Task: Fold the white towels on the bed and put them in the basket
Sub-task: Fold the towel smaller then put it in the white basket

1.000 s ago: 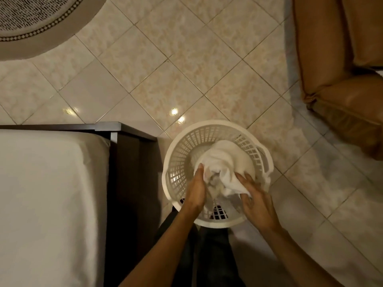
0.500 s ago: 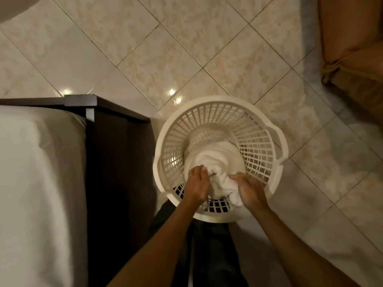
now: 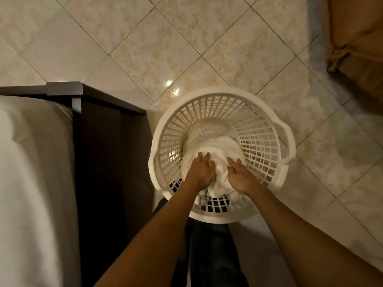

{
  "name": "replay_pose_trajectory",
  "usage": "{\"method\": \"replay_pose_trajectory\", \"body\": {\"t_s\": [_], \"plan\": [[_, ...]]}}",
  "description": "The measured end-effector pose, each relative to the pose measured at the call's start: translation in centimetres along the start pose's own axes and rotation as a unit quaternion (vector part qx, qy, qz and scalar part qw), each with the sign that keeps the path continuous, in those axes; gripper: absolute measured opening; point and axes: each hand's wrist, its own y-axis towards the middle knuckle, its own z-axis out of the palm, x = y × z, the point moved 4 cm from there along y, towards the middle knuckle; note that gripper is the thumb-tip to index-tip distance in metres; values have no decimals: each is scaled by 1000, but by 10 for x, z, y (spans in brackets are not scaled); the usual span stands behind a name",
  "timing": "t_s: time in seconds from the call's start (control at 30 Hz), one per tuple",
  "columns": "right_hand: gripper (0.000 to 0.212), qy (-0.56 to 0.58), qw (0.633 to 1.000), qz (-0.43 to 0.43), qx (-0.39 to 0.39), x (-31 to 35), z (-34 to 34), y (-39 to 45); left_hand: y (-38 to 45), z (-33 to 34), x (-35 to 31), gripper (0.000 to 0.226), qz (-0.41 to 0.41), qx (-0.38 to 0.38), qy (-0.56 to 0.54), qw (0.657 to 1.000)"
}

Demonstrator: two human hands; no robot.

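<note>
1. Both hands have sunk deeper into the basket since a second ago, pushing the towel further down, and the view has closed in on them.
2. Bed [image 3: 31,183], covered in pale sheeting, fills the left side, with its dark frame beside the basket.
3. White slatted basket [image 3: 259,121] stands on the tiled floor [image 3: 145,48], just beside the bed frame.
4. White towel [image 3: 217,150] lies bunched and creased inside the basket, more crumpled than flat.
5. Left hand [image 3: 200,172] presses flat on the towel, fingers fairly straight.
6. Right hand [image 3: 241,177] rests on it likewise, fingers relaxed, not clenched.
</note>
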Motion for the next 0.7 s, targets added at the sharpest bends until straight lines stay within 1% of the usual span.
{"method": "replay_pose_trajectory", "body": {"t_s": [0.13, 0.23, 0.33, 0.43, 0.5, 0.57, 0.7], "plan": [[49, -45, 999, -13, 15, 2, -3, -5, -2, 0, 2, 49, -2, 11, 25, 1000], [50, -109, 993, -35, 22, 6, -8, -12, -3, -4, 1, 51, -4, 41, 80, 996], [51, -170, 983, -58, 25, 12, -13, -21, -10, -12, -9, 50, 14, 68, 111, 991], [52, -194, 978, -71, 31, 13, -13, -34, -26, -10, -18, 49, 38, 85, 129, 987], [52, -197, 978, -64, 29, 10, -13, -45, -36, -5, -16, 51, 48, 73, 161, 983], [52, -200, 978, -48, 23, 5, -16, -60, -47, -6, -13, 53, 34, 59, 212, 975], [54, -208, 977, -31, -22, 6, -37, -100, -78, -22, -26, 57, 33, 30, 351, 935]]}}
